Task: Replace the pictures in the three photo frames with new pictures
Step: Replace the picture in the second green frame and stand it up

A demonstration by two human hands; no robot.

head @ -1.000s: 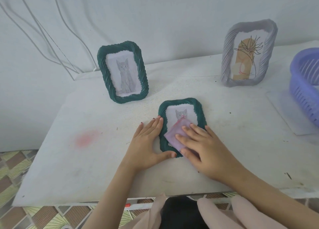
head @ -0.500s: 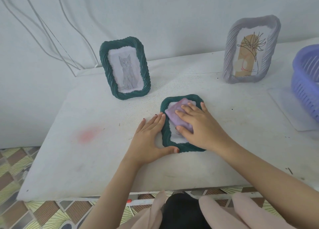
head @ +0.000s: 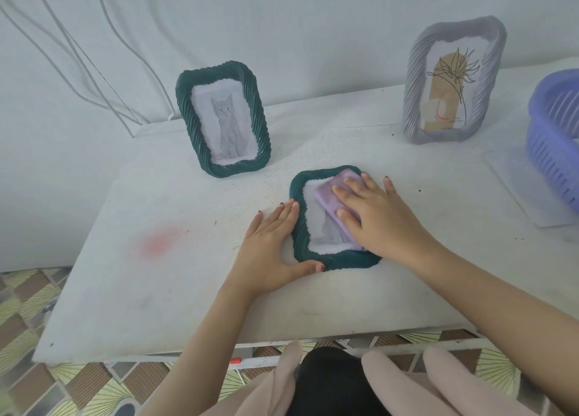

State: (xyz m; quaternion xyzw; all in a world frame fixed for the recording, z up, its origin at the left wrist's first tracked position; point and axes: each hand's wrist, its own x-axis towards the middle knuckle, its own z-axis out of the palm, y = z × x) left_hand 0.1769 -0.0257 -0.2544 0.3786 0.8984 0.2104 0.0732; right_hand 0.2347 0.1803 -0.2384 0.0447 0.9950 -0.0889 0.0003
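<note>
**Cloth now at the far end of the flat frame**

Since a second ago my right hand [head: 379, 215] has slid the purple cloth [head: 332, 193] from the near end of the lying green frame [head: 316, 259] up to its far right corner, so the cat's head I could see earlier is covered and the lower part of the picture is showing instead. That hand lies flat, fingers spread and pressing down on the cloth rather than closing round it; the cloth's far edge overlaps the frame's rim.

My left hand [head: 269, 249] has not shifted: it rests open and palm down on the white surface [head: 156, 290], fingers laid along the frame's left side and thumb against its near edge, holding nothing.

Behind, the other green frame [head: 188, 115] stands upright with its grey cat picture, well apart from the flat one. At the far right the grey frame [head: 416, 80] stands upright with a plant drawing inside. A purple basket [head: 551, 152] sits at the right edge of the surface, partly cut off from view.
</note>
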